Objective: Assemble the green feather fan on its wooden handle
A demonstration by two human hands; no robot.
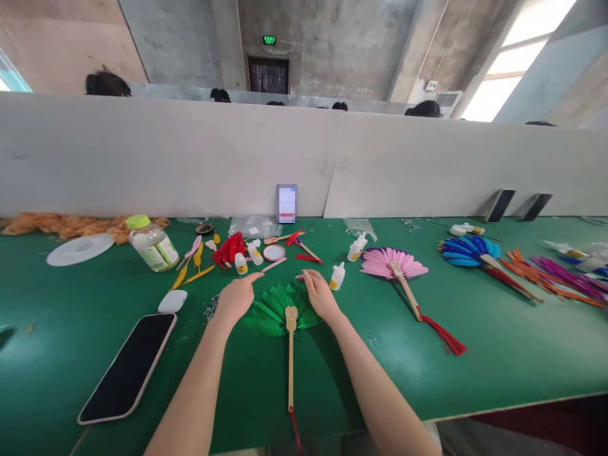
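Your grip looks loose, empty: left hand (pixel 237 297) pointing, right hand (pixel 322 297) half-curled at green feather fan (pixel 291 318). Feathers (pixel 270 311) spread, handle (pixel 291 364), red tassel (pixel 295 429) on; remainder unclear.

Green feather fan (pixel 275 311), red tassel (pixel 296 429)

The green sign (pixel 269 40) on the wall (pixel 342 47) reads "EXIT"
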